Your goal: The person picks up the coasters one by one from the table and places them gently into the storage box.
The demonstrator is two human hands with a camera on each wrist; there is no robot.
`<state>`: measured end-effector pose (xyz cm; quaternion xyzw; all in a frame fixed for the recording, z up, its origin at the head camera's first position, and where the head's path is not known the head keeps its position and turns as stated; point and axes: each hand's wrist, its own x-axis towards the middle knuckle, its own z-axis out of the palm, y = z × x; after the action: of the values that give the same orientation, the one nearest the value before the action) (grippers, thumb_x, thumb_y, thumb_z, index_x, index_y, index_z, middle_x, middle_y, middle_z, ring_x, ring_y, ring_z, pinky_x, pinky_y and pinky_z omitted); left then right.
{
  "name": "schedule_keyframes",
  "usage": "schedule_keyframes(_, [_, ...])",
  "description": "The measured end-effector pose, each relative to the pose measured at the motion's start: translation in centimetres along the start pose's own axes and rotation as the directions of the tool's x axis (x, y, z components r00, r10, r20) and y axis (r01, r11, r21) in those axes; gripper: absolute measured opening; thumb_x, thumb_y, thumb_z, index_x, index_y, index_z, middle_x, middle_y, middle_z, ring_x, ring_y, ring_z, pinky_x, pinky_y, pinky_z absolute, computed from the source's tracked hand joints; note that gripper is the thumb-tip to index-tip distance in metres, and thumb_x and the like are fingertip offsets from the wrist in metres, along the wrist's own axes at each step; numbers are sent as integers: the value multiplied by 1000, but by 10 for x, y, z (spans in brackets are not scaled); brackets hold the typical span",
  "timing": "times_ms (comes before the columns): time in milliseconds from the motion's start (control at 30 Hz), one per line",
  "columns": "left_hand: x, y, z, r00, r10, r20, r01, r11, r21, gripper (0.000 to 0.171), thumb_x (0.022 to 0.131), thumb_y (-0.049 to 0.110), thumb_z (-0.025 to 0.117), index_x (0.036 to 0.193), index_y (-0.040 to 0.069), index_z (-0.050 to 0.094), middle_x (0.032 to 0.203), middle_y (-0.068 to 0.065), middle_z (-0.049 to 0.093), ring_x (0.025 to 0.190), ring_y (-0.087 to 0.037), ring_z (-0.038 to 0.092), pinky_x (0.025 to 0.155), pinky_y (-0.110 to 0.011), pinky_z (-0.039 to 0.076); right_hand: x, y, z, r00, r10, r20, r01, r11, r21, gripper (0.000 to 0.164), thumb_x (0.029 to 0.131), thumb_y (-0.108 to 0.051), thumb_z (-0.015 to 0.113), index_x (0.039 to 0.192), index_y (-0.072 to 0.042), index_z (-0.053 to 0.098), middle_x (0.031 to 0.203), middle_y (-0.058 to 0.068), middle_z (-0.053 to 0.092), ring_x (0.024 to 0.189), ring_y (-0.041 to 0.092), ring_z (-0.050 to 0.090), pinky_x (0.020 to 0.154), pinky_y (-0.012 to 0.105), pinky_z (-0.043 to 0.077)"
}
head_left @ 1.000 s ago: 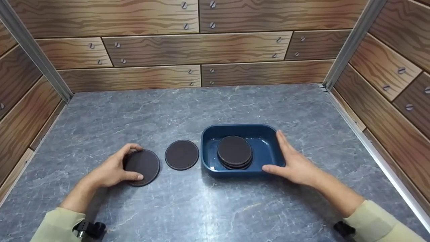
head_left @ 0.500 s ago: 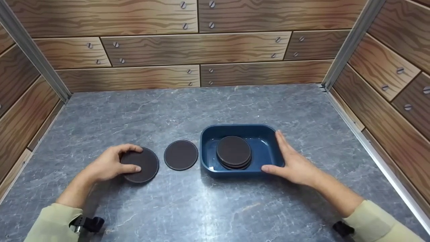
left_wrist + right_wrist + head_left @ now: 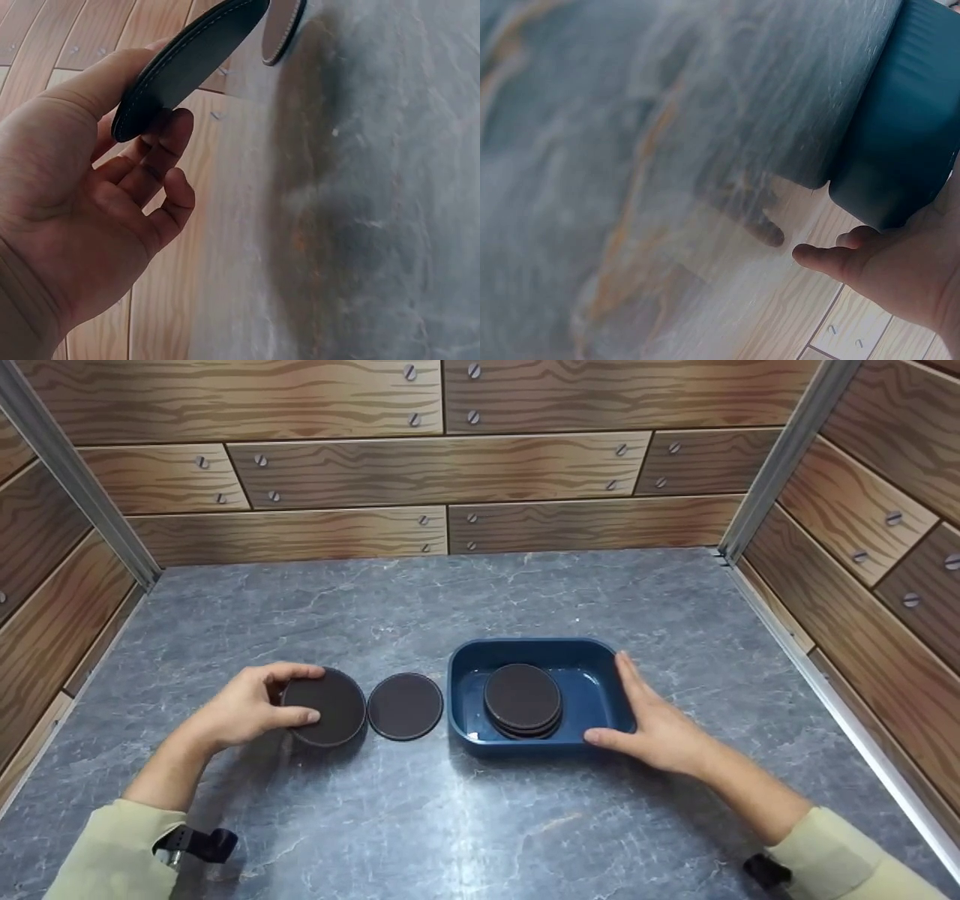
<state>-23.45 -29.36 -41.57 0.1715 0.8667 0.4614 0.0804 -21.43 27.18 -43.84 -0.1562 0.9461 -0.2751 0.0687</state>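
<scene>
My left hand (image 3: 238,709) pinches a dark round coaster (image 3: 334,716) by its left edge, thumb on top. In the left wrist view that held coaster (image 3: 191,64) is raised off the table, its stitched rim showing. Just right of it, a second coaster (image 3: 405,706) lies flat on the table. A blue rectangular container (image 3: 600,701) stands beside that, with a small stack of coasters (image 3: 523,696) inside its left half. Against the container's right end rests my right hand (image 3: 664,727), fingers straight along the side and thumb laid on the near rim.
Grey marbled tabletop (image 3: 480,600) lies beneath everything. Wood-patterned panels (image 3: 442,472) enclose the back and both sides, with metal posts at the back corners. A black strap device (image 3: 199,844) sits on the left wrist.
The coaster in my left hand has gone up and away from me, then a little right, up close to the coaster on the table. My right hand and the container have stayed put.
</scene>
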Motion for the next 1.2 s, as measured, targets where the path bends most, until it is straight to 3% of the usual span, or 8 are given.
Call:
schedule_keyframes(200, [8, 13, -1, 998, 20, -56, -19, 1000, 16, 60, 87, 12, 89, 141, 1, 66, 116, -17, 73, 95, -22, 69, 80, -23, 55, -1, 0, 0, 1000, 1, 6, -1, 1000, -3, 125, 93, -66, 71, 170, -8, -8, 176, 20, -5, 159, 48, 9, 124, 66, 16])
schedule_keyframes(500, [20, 30, 2, 993, 48, -107, -44, 998, 41, 58, 87, 13, 89, 141, 4, 67, 116, -16, 73, 94, -22, 68, 78, -23, 54, 0, -1, 0, 1000, 2, 9, -2, 1000, -10, 124, 94, -64, 72, 170, -8, -9, 176, 20, -6, 158, 49, 9, 124, 65, 15])
schedule_keyframes(800, [41, 48, 11, 989, 96, -109, -92, 995, 40, 59, 87, 12, 89, 141, 5, 67, 123, -15, 71, 98, -23, 68, 81, -22, 53, 1, 0, 0, 1000, -3, 10, 3, 1000, -7, 125, 94, -64, 72, 169, -7, -10, 175, 22, -7, 159, 48, 6, 124, 65, 14])
schedule_keyframes(1200, [68, 73, 34, 983, 176, -51, -176, 984, -2, 61, 85, 12, 90, 142, 5, 68, 131, -13, 67, 97, -24, 68, 80, -24, 53, 0, -1, 0, 1000, 5, 15, -5, 1000, -4, 126, 93, -67, 71, 170, -6, -7, 176, 22, -5, 159, 48, 8, 124, 66, 15])
